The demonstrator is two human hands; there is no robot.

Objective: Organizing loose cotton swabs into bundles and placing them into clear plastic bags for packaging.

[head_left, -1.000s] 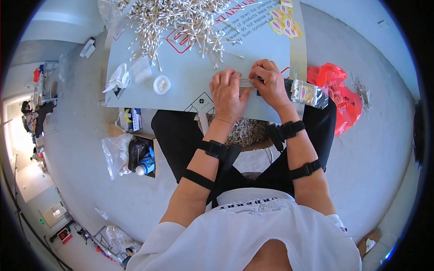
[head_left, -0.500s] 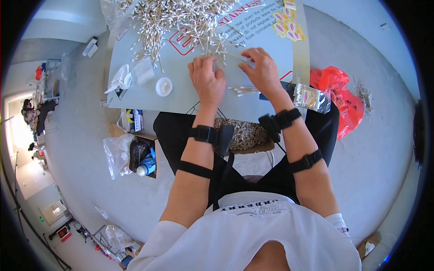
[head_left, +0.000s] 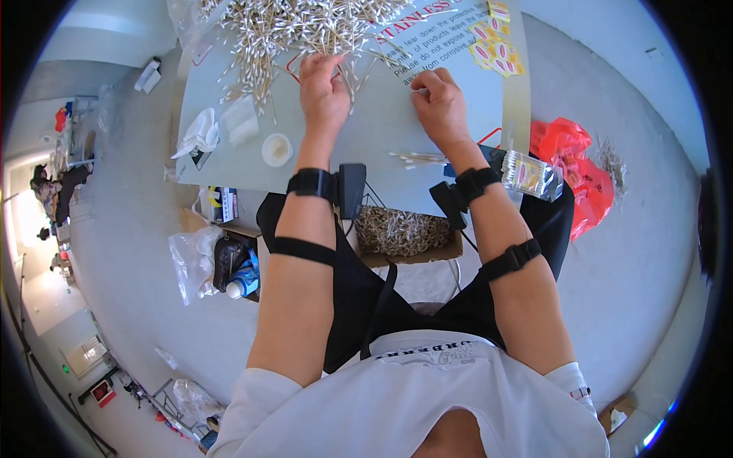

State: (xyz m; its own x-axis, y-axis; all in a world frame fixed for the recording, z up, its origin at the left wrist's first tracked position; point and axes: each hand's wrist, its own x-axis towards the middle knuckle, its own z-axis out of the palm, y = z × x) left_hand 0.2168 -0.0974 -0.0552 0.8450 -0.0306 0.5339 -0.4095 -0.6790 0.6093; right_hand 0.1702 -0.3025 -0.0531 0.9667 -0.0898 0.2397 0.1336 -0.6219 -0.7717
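A grey bench (head_left: 382, 145) is carrying a swab heap (head_left: 305, 30) along its far edge. The left hand (head_left: 322, 88) is reaching into it, fingers loosely curled, apparently gathering. The right hand (head_left: 439, 107) is pinching something small. A small bundle (head_left: 416, 159) is lying near the near edge, set apart.

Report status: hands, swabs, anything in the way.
Left hand reaching into the cotton swab pile. Right hand closed beside it, contents unclear. Small swab bundle lies near the right wrist. Nothing blocking.
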